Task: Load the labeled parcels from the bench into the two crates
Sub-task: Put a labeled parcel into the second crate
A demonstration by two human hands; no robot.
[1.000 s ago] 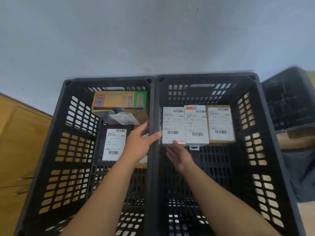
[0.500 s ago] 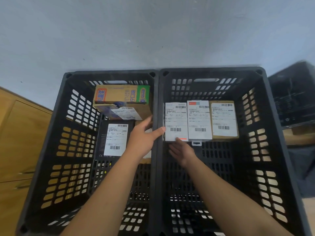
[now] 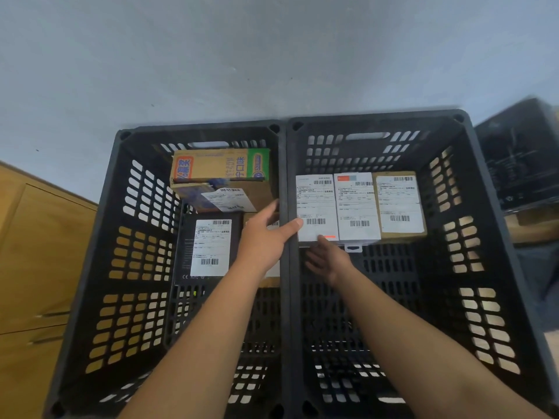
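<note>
The left hand [image 3: 266,237] is lying across the shared rims where the left crate [image 3: 196,132] and the right crate [image 3: 378,117] are standing side by side, its fingers straight and spread wide, holding nothing; its thumb [image 3: 295,224] is touching the left edge of a white parcel [image 3: 316,207] inside the right crate. The right hand [image 3: 328,260] is sitting just below that same parcel, fingers loosely extended, with the fingertips [image 3: 320,239] pressing against its near edge rather than curling round it. Just right of both hands, a second white parcel [image 3: 357,207] is lying touching the first, and a brown parcel [image 3: 399,204] is lying against that one in turn, all three label-up in a row along the far end of the right crate. Left of the left hand, in the left crate, a black parcel [image 3: 208,249] is lying flat with its label facing up. Beyond the left fingertips a yellow-and-green carton [image 3: 220,164] is sitting on a tilted brown box [image 3: 230,199]. Far out to the left of the hands, a wooden cabinet [image 3: 36,252] is standing against a pale wall [image 3: 272,55].
</note>
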